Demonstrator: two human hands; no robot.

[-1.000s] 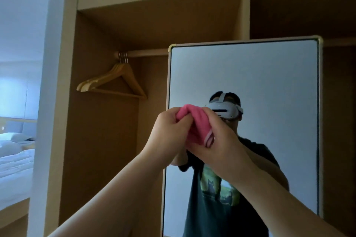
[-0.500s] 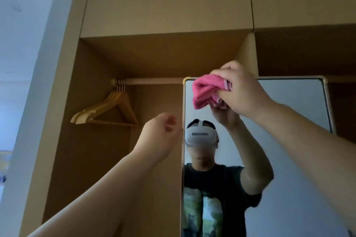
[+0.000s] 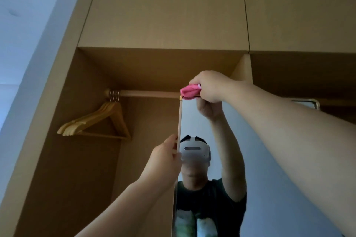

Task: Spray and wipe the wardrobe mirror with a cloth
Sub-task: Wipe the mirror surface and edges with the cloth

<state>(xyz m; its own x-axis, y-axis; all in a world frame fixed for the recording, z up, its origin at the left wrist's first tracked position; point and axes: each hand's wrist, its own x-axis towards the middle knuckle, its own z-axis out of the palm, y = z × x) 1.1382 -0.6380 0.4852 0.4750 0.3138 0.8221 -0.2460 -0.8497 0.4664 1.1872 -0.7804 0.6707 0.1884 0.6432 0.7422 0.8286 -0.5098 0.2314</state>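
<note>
The wardrobe mirror (image 3: 269,159) has a thin gold frame and stands in front of the open wardrobe, filling the lower right of the head view. My right hand (image 3: 211,85) grips a bunched pink cloth (image 3: 189,92) against the mirror's top left corner. My left hand (image 3: 166,157) holds the mirror's left frame edge lower down, fingers curled round it. A person in a dark T-shirt with a headset is reflected in the glass. No spray bottle is in view.
A wooden rail (image 3: 150,94) crosses the open wardrobe compartment, with several wooden hangers (image 3: 96,121) at its left end. Closed upper cabinet doors (image 3: 165,5) sit above. A white wall (image 3: 23,25) runs along the left.
My right hand carried the pink cloth up to the mirror's top left corner. My left hand let go of the cloth and took hold of the mirror's left edge. The view tilted upward.
</note>
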